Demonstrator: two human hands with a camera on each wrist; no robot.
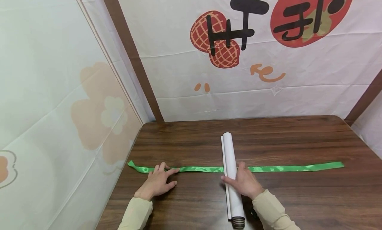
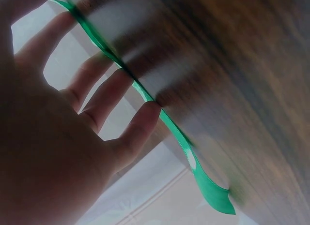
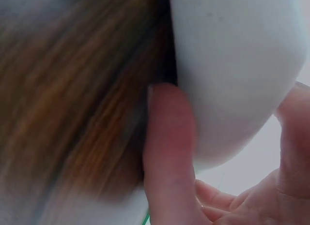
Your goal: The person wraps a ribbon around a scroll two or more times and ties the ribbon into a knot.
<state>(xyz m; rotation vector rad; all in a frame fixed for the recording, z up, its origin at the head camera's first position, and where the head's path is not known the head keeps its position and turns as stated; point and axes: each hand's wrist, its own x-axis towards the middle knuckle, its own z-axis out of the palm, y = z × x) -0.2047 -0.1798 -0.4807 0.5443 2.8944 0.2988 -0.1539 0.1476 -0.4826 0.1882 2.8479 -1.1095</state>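
A long green ribbon (image 1: 280, 169) lies crosswise on the table, its left tip curling up. Over it, roughly at right angles, rests a rolled white sheet (image 1: 230, 157) with a thin straight strip along its left side and a dark layered near end. My right hand (image 1: 247, 183) grips the roll around its middle, thumb across the top; in the right wrist view a finger reaches down beside the white roll (image 3: 232, 75). My left hand (image 1: 158, 181) rests with spread fingers on the left part of the ribbon, and in the left wrist view the fingertips touch the green ribbon (image 2: 177, 130).
The dark wooden table (image 1: 298, 200) has rounded far corners. Behind it hangs a white printed cloth (image 1: 167, 74), and another pale cloth (image 1: 44, 90) with a flower print runs along the left side.
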